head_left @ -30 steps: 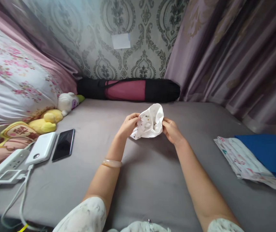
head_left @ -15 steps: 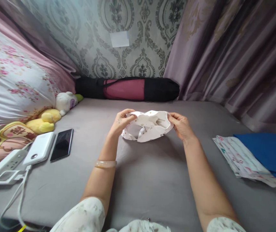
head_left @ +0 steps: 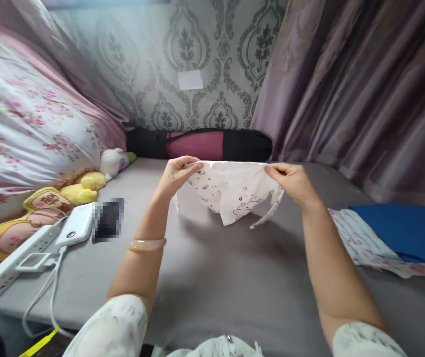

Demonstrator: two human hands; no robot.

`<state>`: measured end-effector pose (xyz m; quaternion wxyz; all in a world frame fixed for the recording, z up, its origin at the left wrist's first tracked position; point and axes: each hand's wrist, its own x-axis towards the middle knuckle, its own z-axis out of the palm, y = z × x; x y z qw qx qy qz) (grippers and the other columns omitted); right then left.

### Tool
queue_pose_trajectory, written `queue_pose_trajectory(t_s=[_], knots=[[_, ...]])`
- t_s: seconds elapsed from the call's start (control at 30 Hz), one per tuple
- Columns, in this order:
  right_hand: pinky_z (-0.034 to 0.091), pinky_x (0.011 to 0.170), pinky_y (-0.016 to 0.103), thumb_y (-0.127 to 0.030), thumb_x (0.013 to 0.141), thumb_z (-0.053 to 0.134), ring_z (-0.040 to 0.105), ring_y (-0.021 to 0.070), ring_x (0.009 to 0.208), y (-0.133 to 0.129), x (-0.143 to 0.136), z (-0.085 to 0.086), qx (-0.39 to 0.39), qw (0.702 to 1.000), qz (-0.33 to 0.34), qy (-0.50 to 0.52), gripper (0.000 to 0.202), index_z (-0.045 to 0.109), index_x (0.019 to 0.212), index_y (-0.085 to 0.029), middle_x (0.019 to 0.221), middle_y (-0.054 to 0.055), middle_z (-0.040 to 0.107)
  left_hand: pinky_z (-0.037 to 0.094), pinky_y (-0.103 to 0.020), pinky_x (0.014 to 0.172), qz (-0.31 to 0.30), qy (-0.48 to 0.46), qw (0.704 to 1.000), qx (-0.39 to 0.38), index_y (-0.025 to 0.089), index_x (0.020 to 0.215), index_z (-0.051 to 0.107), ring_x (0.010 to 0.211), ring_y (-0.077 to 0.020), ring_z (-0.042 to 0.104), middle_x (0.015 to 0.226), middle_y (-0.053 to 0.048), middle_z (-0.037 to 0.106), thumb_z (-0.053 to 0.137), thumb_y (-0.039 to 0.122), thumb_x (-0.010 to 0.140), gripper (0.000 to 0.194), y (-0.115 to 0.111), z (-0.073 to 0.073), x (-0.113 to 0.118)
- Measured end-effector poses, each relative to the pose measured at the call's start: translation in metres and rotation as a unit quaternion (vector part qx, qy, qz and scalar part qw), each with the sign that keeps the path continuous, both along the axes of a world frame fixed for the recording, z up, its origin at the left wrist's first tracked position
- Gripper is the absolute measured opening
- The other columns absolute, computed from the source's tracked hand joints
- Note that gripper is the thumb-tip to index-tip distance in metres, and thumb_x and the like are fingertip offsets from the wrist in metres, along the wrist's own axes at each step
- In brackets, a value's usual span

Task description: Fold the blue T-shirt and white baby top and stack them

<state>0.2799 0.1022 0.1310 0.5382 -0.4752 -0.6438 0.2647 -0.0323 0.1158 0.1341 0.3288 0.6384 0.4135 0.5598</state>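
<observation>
A white cloth point(head_left: 231, 186) with small printed figures and thin ties hangs over the grey surface, its top edge stretched nearly straight. My left hand point(head_left: 181, 173) pinches its upper left corner between thumb and fingers. At the upper right corner, my right hand point(head_left: 287, 179) is closed on the cloth in the same way. The lower part droops freely, with a pointed flap in the middle and a tie dangling at the right.
Left: a white power bank point(head_left: 77, 223), a blurred dark phone point(head_left: 107, 220), a power strip point(head_left: 2, 270) and plush toys point(head_left: 82, 188). Right: folded blue cloth point(head_left: 401, 233) on patterned fabric point(head_left: 361, 243). Back: a black and pink bag point(head_left: 197, 145).
The cloth, bunched and folded before, is now pulled taut along its top and hangs down. Both hands have moved slightly apart, still gripping it. The view has tilted up a little.
</observation>
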Motion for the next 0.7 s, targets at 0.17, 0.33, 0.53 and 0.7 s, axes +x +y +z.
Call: queue_pose_trajectory(t_s=[0.17,0.33,0.53,0.7], knots=[[0.046,0.057,0.028,-0.055,0.07,0.075,0.062,0.0165,0.064,-0.007,0.009,0.046,0.018,0.995,0.004,-0.094,0.035,0.075,0.082,-0.022,0.072,0.002,0.07,0.04,-0.023,0.053,0.022,0.063,0.994,0.084,0.019,0.08,0.072,0.061,-0.0109,0.053,0.068,-0.001,0.063,0.074,0.034,0.071,0.018,-0.006,0.04,-0.01],[0.042,0.053,0.027,-0.054,0.07,0.076,0.057,0.014,0.058,-0.008,0.017,0.076,0.043,0.984,0.032,-0.17,0.034,0.074,0.081,-0.022,0.065,0.001,0.067,0.041,-0.024,0.056,0.022,0.129,0.985,0.109,0.017,0.08,0.072,0.062,-0.0115,0.054,0.064,0.0,0.06,0.072,0.029,0.072,0.014,-0.012,0.072,-0.021],[0.047,0.07,0.034,-0.051,0.079,0.069,0.062,0.0199,0.076,-0.01,0.013,0.095,0.145,0.949,-0.019,-0.28,0.027,0.074,0.078,-0.024,0.079,0.003,0.07,0.043,-0.025,0.06,0.064,0.141,0.978,0.142,0.018,0.07,0.07,0.065,-0.013,0.055,0.061,0.0,0.057,0.076,0.026,0.069,0.01,-0.01,0.084,-0.028],[0.043,0.092,0.043,-0.044,0.09,0.057,0.059,0.0253,0.1,-0.005,0.002,0.092,0.265,0.908,-0.097,-0.311,0.026,0.075,0.085,-0.025,0.102,0.007,0.068,0.045,-0.028,0.071,0.122,0.142,0.955,0.23,0.02,0.073,0.07,0.075,-0.0152,0.059,0.074,-0.002,0.066,0.071,0.032,0.073,0.013,0.002,0.081,-0.025]])
